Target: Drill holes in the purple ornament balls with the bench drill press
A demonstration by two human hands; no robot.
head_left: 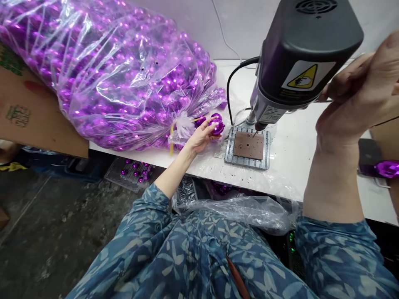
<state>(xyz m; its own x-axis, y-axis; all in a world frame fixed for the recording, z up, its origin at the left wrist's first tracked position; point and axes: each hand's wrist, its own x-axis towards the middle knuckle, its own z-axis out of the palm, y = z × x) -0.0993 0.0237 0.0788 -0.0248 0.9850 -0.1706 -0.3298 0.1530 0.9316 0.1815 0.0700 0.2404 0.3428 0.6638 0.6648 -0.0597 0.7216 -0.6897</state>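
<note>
My left hand (201, 137) is closed around a shiny purple ball (217, 126) at the mouth of a big clear plastic bag (109, 70) stuffed with purple balls. My right hand (358, 99) is raised at the right side of a grey bench drill (299, 54), fingers wrapped round its thin lever. Just above a brown block (249, 145) on the metal drill base (230, 154) hangs the drill bit (254, 132).
The white table (286, 166) carries the drill's black cable (232, 83) and plastic sheeting. A cardboard box (28, 112) stands at the left. Another purple ball (388, 168) lies at the right edge. Trays of purple balls (135, 170) sit under the table.
</note>
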